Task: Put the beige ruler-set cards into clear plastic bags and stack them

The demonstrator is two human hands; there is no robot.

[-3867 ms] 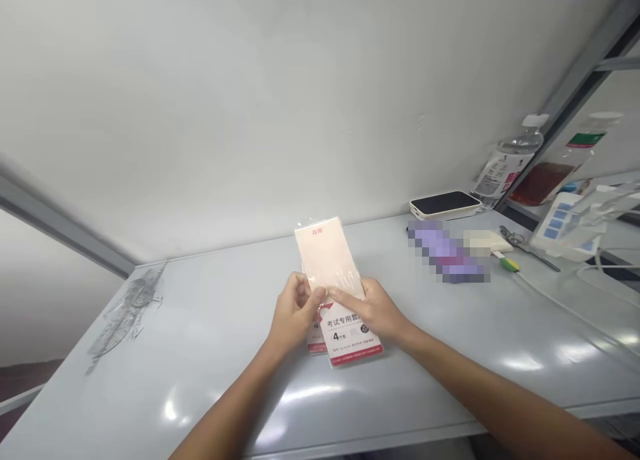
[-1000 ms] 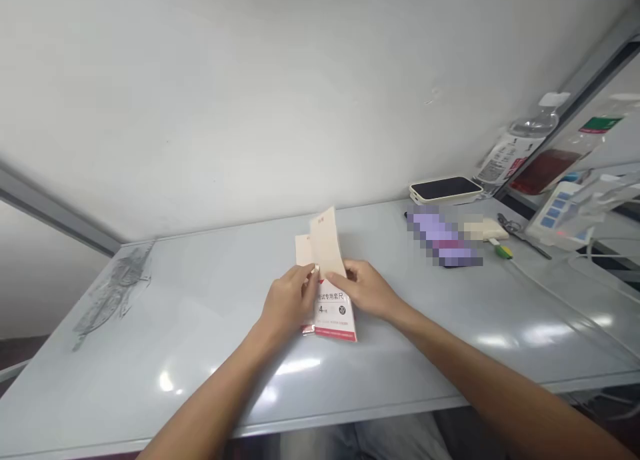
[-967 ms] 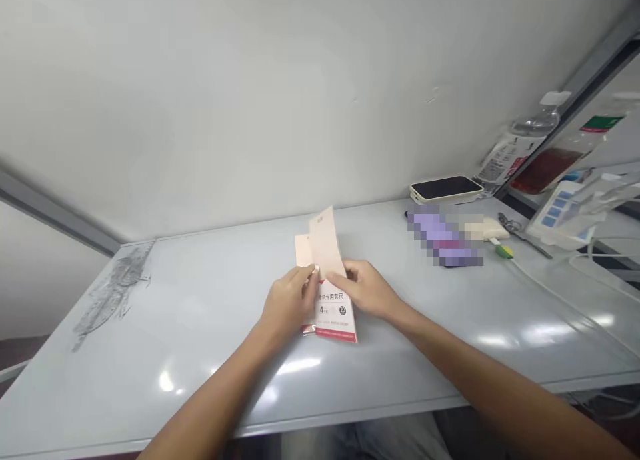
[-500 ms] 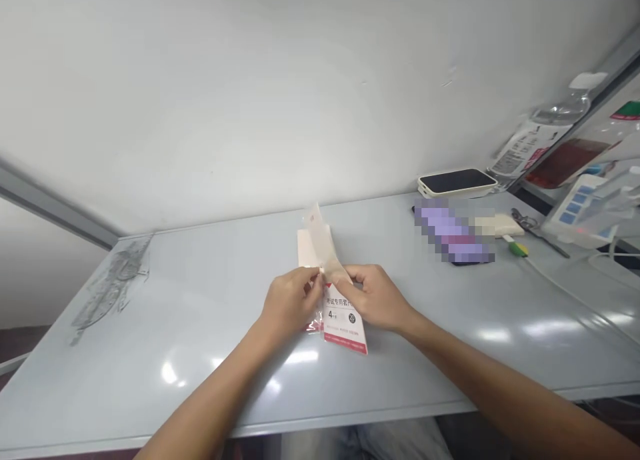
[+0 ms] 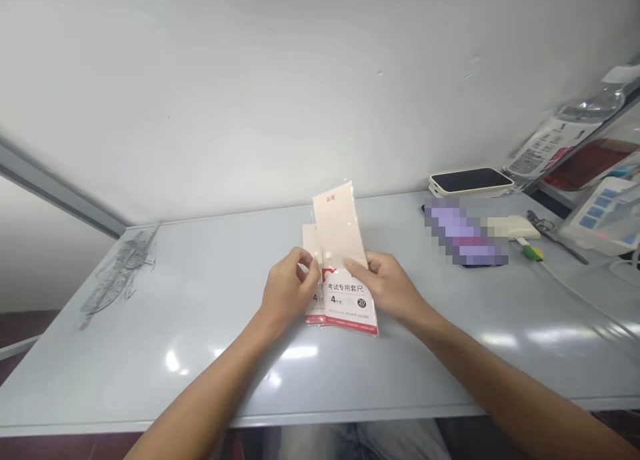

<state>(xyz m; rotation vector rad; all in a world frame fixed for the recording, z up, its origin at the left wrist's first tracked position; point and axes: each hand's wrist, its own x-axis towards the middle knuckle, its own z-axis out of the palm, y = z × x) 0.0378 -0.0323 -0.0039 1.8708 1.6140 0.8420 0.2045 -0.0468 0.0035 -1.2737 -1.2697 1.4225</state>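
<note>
Pale pink packets [image 5: 340, 227] in clear plastic sleeves, two of them overlapping, stand tilted with their lower ends at the grey tabletop [image 5: 150, 353], between the person's hands. The left hand [image 5: 289, 290] curls its fingers [image 5: 306, 263] around the packets' left edge, while the right hand [image 5: 387, 290] presses its closed-up fingers [image 5: 357, 267] to the front packet, though whether they pinch it cannot be told. Off to the right, a phone in a cream case [image 5: 470, 181] lies beside a blurred purple item [image 5: 465, 237].
</note>
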